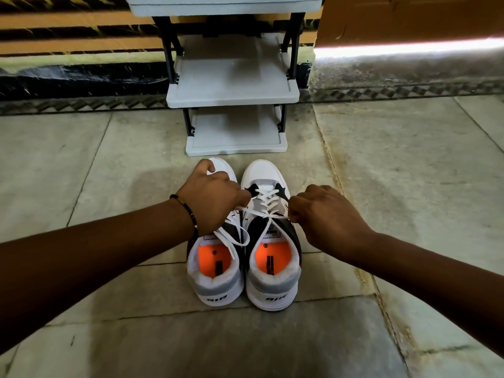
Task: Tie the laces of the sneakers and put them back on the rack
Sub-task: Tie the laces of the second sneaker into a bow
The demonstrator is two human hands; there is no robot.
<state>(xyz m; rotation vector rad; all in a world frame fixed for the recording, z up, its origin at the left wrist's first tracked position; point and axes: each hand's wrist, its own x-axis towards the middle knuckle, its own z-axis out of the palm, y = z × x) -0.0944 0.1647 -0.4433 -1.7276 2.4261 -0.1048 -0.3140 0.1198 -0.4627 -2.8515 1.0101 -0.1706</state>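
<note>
The rack stood against the wall straight ahead of me, a narrow tower of pale grey plastic shelves on dark posts, each shelf flat with a raised lip. Its lowest shelf sat just above the floor, and just in front of that shelf my two sneakers stood side by side, touching, toes toward the rack and heels toward me. Nothing lay between the toes and the rack but a short strip of bare floor.

The floor was large, dull stone slabs, greenish grey, with thin dark joints and a darker stain beside the shoes. Left of the rack ran slatted orange and black boards; right of it was an orange panel with a bright band of light at its foot.

The sneakers were smooth white with black and grey panels, thick white soles, padded collars and glowing orange insoles. The laces were flat white cord.

My left hand hovered over the left shoe, its fingers pinched round one lace end of the right shoe, with a loose loop hanging below. My right hand was beside the right shoe, fingers curled tight on the other end, the cord stretched taut across between them. A dark beaded bracelet ringed my left wrist.
</note>
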